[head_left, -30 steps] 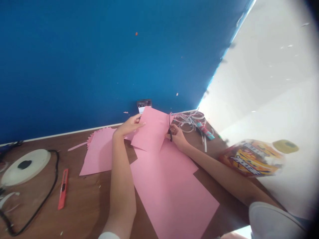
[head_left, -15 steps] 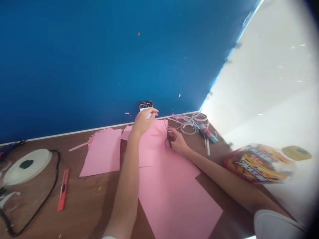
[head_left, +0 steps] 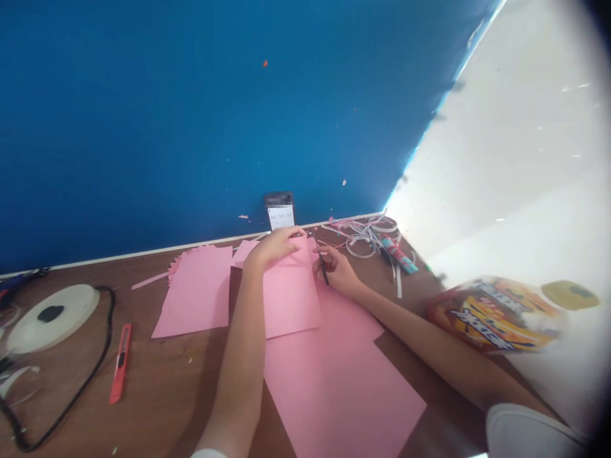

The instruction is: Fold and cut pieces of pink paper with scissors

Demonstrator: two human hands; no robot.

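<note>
My left hand [head_left: 275,248] rests at the far edge of a pink paper sheet [head_left: 291,296], holding it between thumb and fingers. Beneath that sheet lie larger pink sheets [head_left: 346,388], overlapping at angles. Just right of the held sheet, my right hand [head_left: 338,270] is closed round slim, dark-handled scissors [head_left: 323,266], seen nearly edge-on. Their thin tip points toward the wall, close to the sheet's right edge. Whether the blades touch the paper I cannot tell. To the left lies a pink stack [head_left: 200,292] with a jagged far-left edge.
A phone [head_left: 281,216] showing a timer leans against the blue wall [head_left: 191,127]. Thin paper strips [head_left: 365,235] and a blue-red tube [head_left: 400,256] lie at back right. A red box cutter [head_left: 121,364], a corded white disc [head_left: 55,320] and a bottle [head_left: 501,315] flank the work.
My left hand has drawn the pink sheet toward me and slightly left, uncovering more of the phone. My right hand has shifted slightly left with the scissors.
</note>
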